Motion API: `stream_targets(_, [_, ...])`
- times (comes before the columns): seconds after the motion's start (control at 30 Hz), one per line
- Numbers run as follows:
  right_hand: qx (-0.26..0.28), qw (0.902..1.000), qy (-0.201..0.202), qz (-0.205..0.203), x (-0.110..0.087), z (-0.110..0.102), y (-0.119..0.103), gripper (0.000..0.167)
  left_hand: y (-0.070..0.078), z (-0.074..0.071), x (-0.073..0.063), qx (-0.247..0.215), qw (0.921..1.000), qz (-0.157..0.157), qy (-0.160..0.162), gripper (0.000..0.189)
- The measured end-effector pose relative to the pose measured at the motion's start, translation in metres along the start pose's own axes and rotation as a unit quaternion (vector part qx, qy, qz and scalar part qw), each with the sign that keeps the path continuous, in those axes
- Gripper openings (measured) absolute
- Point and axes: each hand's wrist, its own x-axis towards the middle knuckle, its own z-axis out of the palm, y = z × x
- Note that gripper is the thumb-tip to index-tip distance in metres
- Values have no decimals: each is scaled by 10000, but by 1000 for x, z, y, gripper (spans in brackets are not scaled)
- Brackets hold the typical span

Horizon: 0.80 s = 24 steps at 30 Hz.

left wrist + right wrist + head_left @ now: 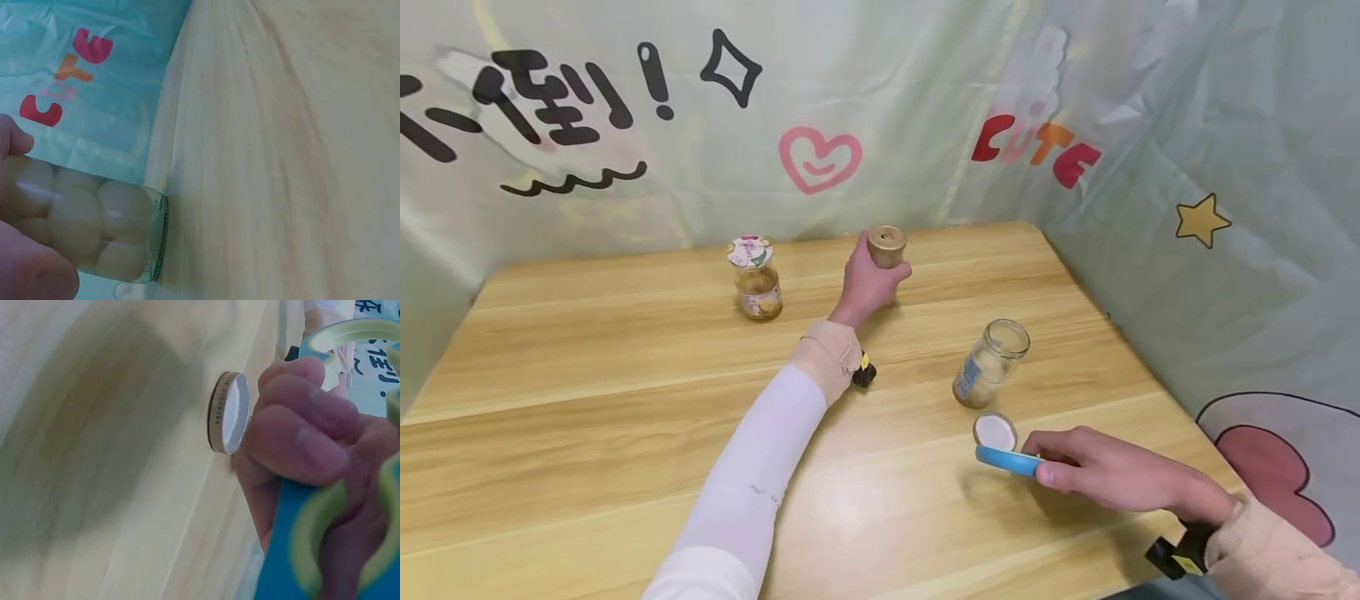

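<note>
At the back of the table my left hand (867,287) grips a glass jar with a gold lid (887,237). In the left wrist view, pale round pieces fill this jar (78,215), whose base is at or just over the wood. My right hand (1116,471) holds a blue jar opener (1009,461) with green-lined openings, fingers curled on it in the right wrist view. Just beyond the opener lies a loose lid (995,432), white inside facing up. An uncovered glass jar (987,371) with a blue label stands behind that lid.
Another jar (758,287) with a patterned lid and yellowish contents stands at the back left. The wooden table (587,417) meets printed curtains (917,100) along its back and right sides. Dark wrist cameras sit on both wrists.
</note>
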Motion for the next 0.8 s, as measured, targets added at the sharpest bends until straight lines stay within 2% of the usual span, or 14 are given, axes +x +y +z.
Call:
stream_targets(0.33, [-299, 9993, 135, -184, -4, 3, -11, 14, 3, -7, -17, -48, 9997, 12, -231, 64])
stream_targets(0.57, [-450, 9987, 202, -161, -6, 4, -15, 13, 1, -12, -28, -178, 9989, 19, -427, 77])
stream_targets(0.8, [-576, 9975, 380, -119, -9, 6, -21, 12, 2, -15, -38, -72, 9979, 203, -615, 65])
